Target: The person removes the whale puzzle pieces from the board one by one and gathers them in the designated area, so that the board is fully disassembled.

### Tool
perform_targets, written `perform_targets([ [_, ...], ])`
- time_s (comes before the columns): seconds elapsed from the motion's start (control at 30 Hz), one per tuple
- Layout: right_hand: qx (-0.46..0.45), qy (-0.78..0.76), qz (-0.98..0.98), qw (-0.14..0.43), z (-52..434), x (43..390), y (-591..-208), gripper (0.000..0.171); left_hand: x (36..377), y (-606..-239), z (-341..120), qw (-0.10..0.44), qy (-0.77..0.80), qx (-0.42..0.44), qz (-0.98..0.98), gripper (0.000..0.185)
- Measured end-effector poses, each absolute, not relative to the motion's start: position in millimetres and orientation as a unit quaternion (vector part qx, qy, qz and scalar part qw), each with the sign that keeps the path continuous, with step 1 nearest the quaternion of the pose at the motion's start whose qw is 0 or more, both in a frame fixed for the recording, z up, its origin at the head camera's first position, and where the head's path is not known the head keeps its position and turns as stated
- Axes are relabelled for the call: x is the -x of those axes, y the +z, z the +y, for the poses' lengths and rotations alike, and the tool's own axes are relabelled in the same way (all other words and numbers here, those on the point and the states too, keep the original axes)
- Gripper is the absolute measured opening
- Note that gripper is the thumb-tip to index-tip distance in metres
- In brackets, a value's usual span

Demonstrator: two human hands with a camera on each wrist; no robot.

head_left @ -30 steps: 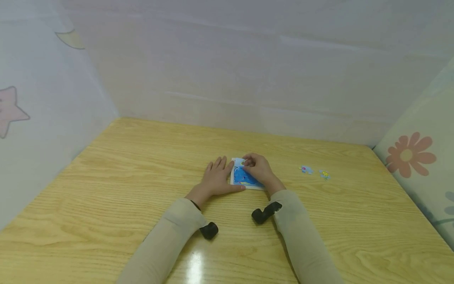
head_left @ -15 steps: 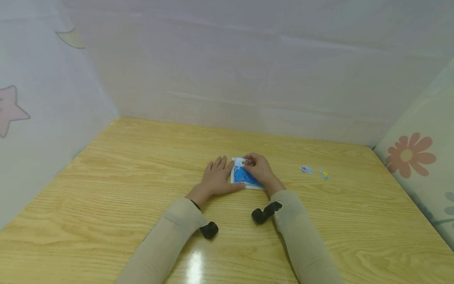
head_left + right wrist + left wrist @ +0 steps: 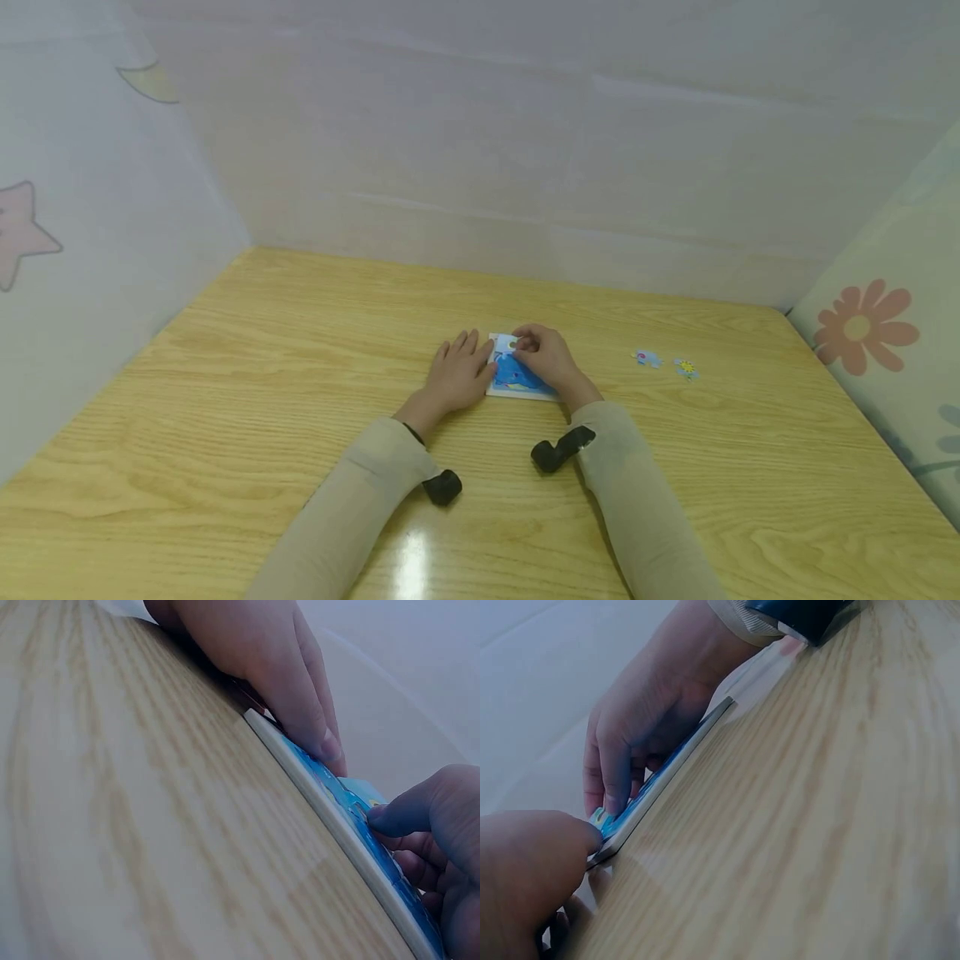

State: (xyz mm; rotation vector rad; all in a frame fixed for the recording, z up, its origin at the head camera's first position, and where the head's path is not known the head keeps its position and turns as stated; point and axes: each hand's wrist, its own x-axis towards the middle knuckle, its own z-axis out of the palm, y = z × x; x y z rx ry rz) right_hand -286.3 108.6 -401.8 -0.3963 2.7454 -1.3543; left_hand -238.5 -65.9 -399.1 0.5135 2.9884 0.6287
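A person in beige sleeves leans both hands into a small picture puzzle, which lies flat near the middle of a wood-grain desk, its blue whale showing between them. The left hand has its grip released: the fingers spread straight over the desk at the puzzle's left side, and the thumb touches its edge. The right hand reaches over the upper right of the puzzle, its grip grasping a pale blue piece with a yellow spot, pinched by thumb and finger; the right wrist view shows that piece tilted up from the board. Off to the right, well apart from the puzzle, two loose pieces lie side by side on the desk, a light blue piece with a pink mark and a sunny yellow piece. Black wrist cameras jut from both cuffs. Behind, a pale sheet hangs as a backdrop, while a red flower decorates the right side.
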Motion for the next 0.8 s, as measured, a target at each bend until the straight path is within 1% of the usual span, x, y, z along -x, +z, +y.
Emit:
perform_targets([
  [0.23, 0.137, -0.442, 0.886, 0.029, 109.3, 284.9, -399.5, 0.030, 239.4, -401.3, -63.2, -0.001, 0.209, -0.151, 0.966, 0.050],
  [0.47, 0.137, -0.441, 0.886, 0.038, 109.3, 283.8, -398.7, 0.032, 240.3, -401.8, -63.2, -0.003, 0.209, -0.148, 0.967, 0.052],
  [0.8, 0.138, -0.430, 0.892, 0.023, 106.7, 281.2, -396.7, 0.031, 241.5, -402.0, -62.8, 0.000, 0.208, -0.143, 0.968, 0.053],
])
